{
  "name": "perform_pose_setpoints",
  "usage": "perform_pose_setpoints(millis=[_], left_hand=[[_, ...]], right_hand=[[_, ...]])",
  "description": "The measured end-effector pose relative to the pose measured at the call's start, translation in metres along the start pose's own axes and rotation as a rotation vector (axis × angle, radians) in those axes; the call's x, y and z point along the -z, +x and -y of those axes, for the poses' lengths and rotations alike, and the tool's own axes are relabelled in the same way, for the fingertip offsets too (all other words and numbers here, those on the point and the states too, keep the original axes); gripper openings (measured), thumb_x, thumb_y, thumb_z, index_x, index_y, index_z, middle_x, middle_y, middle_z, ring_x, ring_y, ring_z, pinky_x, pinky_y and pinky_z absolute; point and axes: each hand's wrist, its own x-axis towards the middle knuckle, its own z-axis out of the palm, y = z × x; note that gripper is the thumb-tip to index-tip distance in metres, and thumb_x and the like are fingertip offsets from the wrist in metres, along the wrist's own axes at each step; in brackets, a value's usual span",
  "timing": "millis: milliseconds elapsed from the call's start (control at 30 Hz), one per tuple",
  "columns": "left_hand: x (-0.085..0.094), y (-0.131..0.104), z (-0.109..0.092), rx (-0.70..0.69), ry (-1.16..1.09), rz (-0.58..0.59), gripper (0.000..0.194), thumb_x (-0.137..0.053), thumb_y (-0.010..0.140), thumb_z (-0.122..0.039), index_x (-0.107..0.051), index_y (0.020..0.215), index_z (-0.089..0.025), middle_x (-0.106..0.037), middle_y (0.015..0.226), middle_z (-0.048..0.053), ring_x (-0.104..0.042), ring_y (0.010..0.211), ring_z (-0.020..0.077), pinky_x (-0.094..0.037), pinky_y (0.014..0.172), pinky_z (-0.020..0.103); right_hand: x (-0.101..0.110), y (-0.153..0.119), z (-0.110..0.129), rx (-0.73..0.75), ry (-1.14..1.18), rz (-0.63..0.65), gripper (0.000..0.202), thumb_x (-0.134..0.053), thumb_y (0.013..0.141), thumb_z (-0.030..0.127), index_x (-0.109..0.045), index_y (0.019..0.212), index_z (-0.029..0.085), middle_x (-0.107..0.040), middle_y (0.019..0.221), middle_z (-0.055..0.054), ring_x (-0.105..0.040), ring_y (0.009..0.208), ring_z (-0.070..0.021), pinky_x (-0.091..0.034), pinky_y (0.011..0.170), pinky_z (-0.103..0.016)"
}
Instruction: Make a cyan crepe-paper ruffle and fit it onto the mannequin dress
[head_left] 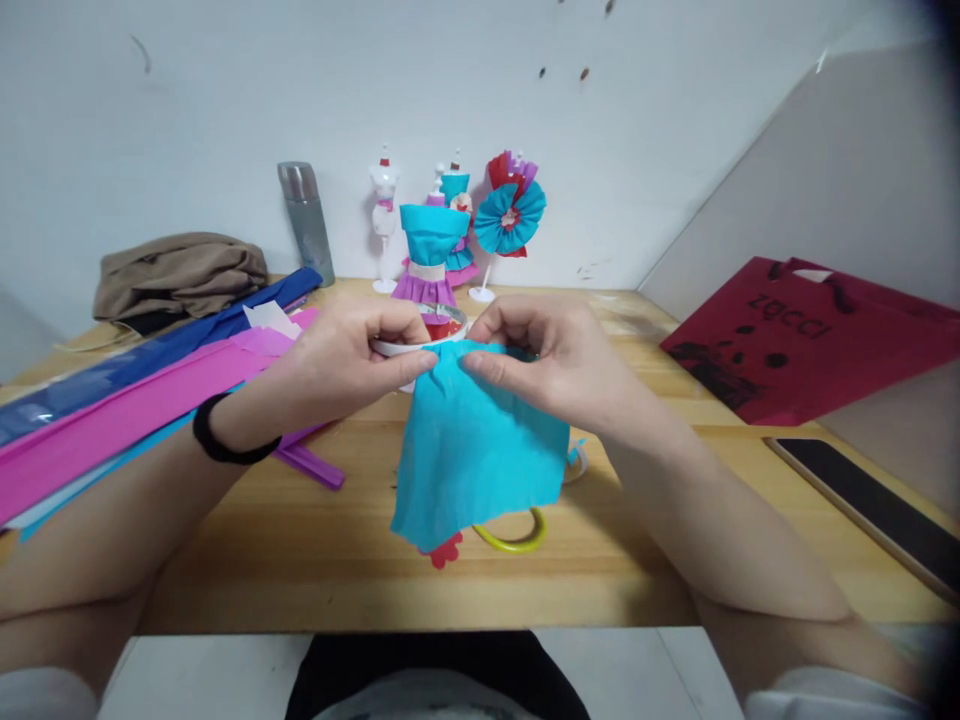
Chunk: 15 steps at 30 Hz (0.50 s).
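A sheet of turquoise crepe paper (484, 450) hangs above the table, its top edge bunched into small folds. My left hand (367, 345) pinches that top edge at its left end, together with a white strip (397, 348) that curves behind the paper. Close beside it on the right, my right hand (529, 350) pinches the gathered edge between thumb and fingers. Beneath the sheet, a yellow ring-shaped handle (517, 540) and a red scalloped piece (444, 552) show in part on the wood.
Small mannequins, one in a turquoise and purple dress (433, 240), stand at the back beside a grey bottle (306, 225). Pink paper (150, 400) and a brown cloth (180, 275) lie left. A red bag (810, 340) and a phone (870, 505) are at right.
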Motion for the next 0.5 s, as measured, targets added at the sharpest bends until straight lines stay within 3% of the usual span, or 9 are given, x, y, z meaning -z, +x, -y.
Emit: perform_pose_setpoints(millis=[500], left_hand=[[-0.0043, 0.0001, 0.0004, 0.018, 0.017, 0.020, 0.019, -0.062, 0.082, -0.022, -0.060, 0.064, -0.015, -0.054, 0.056, -0.005, -0.045, 0.053, 0.0067, -0.032, 0.049, 0.019]], right_hand=[[-0.0059, -0.0038, 0.0003, 0.052, -0.022, 0.006, 0.013, -0.063, 0.079, 0.017, -0.059, 0.068, 0.021, -0.058, 0.065, 0.000, -0.052, 0.061, -0.0152, -0.040, 0.057, -0.030]])
